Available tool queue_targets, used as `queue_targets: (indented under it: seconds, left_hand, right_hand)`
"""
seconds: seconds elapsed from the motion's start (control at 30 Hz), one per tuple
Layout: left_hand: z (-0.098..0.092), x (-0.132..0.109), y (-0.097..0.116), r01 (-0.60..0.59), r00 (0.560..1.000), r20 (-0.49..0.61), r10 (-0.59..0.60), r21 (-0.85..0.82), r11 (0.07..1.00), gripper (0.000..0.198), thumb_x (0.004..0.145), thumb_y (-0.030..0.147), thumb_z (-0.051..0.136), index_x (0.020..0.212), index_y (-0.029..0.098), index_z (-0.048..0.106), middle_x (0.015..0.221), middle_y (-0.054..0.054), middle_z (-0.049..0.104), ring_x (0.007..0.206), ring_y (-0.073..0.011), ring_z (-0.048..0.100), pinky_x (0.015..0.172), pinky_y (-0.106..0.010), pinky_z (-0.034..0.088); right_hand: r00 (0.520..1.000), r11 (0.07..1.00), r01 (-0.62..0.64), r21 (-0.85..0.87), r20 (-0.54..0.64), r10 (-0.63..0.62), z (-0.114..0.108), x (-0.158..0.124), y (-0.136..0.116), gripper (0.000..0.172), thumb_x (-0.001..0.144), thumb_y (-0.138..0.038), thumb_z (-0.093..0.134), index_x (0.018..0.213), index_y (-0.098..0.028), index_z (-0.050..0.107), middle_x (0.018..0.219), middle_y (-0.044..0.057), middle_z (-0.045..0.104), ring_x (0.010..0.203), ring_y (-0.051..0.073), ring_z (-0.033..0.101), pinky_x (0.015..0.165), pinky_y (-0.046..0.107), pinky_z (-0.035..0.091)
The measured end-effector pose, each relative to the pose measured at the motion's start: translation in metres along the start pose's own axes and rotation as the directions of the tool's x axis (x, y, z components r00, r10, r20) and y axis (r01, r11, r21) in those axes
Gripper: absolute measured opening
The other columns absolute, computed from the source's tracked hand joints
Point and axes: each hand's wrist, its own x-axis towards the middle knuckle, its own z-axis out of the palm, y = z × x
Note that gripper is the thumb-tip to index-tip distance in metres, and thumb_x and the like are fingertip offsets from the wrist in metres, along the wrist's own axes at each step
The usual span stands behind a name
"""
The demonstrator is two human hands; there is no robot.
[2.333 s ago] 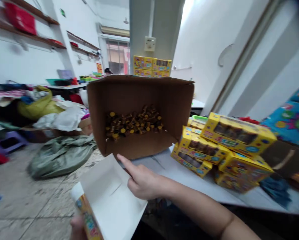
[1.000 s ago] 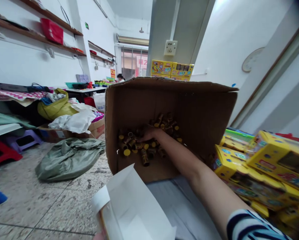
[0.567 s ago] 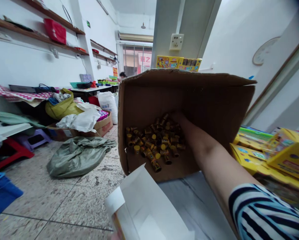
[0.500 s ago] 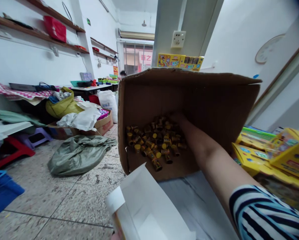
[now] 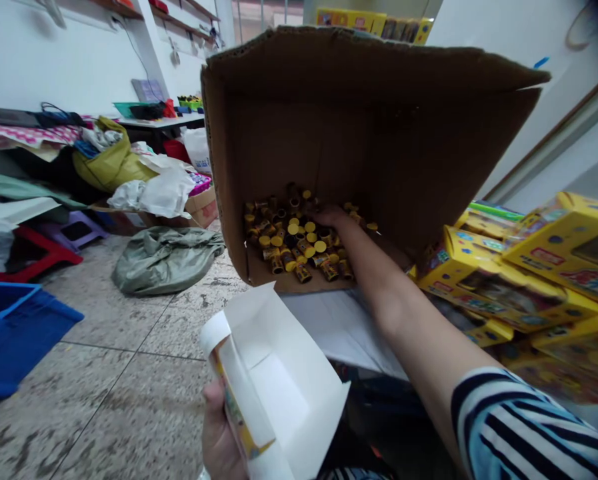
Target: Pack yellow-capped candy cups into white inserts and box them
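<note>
Grip of our right hand [image 5: 331,217] sits buried among small capped bottles [image 5: 289,243] in the tipped cardboard box [image 5: 369,127] at the left edge of the counter [image 5: 339,327]; open or closed, we cannot tell. These bottles seem light, hard, apt to roll: pinch one by its body. Our left hand [image 5: 219,440] clasps a flimsy open carton [image 5: 279,380].

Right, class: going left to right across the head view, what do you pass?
The blue crate, green sack, pile of small bottles in the cardboard box, stack of yellow boxes.
</note>
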Motion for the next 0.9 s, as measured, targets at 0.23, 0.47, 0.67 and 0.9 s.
queue_targets:
  seconds: [0.23, 0.47, 0.67, 0.9]
  left_hand:
    - [0.009, -0.002, -0.010, -0.166, 0.980, -0.106, 0.166, 0.011, 0.986, 0.043, 0.099, 0.046, 0.051, 0.137, 0.032, 0.061, 0.137, 0.002, 0.066, 0.130, -0.0213, 0.059, 0.121, -0.033, 0.028]
    - [0.003, -0.009, -0.030, -0.291, 0.846, -0.390, 0.365, 0.237, 0.927, 0.046, 0.082, 0.056, 0.071, 0.126, 0.042, 0.068, 0.123, 0.003, 0.075, 0.111, -0.0229, 0.071, 0.113, -0.038, 0.043]
    - [0.000, -0.014, -0.043, -0.262, 0.794, -0.459, 0.399, 0.333, 0.906, 0.054, 0.077, 0.069, 0.069, 0.119, 0.036, 0.073, 0.117, 0.000, 0.077, 0.122, -0.0300, 0.064, 0.114, -0.044, 0.042]
    - [0.015, -0.032, -0.018, -0.285, 0.751, -0.479, 0.455, 0.386, 0.877, 0.039, 0.079, 0.050, 0.075, 0.110, 0.028, 0.077, 0.112, -0.002, 0.079, 0.103, -0.0244, 0.074, 0.104, -0.040, 0.053]
  right_hand:
    - [0.964, 0.985, 0.157, -0.067, -0.208, -0.168, -0.025, -0.092, -0.049, 0.070, 0.100, -0.064, 0.027, 0.122, -0.012, 0.068, 0.118, 0.022, 0.070, 0.116, 0.037, 0.062, 0.092, 0.042, 0.048]
    - [0.894, 0.875, 0.441, -0.197, 0.012, -0.448, 0.037, -0.185, -0.054, 0.050, 0.097, -0.053, 0.045, 0.123, -0.015, 0.064, 0.117, 0.019, 0.070, 0.099, 0.032, 0.066, 0.077, 0.036, 0.048]
    - [0.888, 0.894, 0.446, -0.040, -0.104, -0.447, 0.052, -0.181, -0.028, 0.037, 0.098, -0.041, 0.048, 0.118, -0.018, 0.068, 0.112, 0.013, 0.073, 0.109, 0.030, 0.061, 0.085, 0.036, 0.046]
    - [0.823, 0.589, 0.391, 0.708, 0.018, -0.568, 0.009, -0.232, -0.049, 0.024, 0.077, -0.036, 0.073, 0.095, -0.023, 0.062, 0.079, -0.002, 0.069, 0.066, 0.016, 0.063, 0.058, 0.027, 0.047]
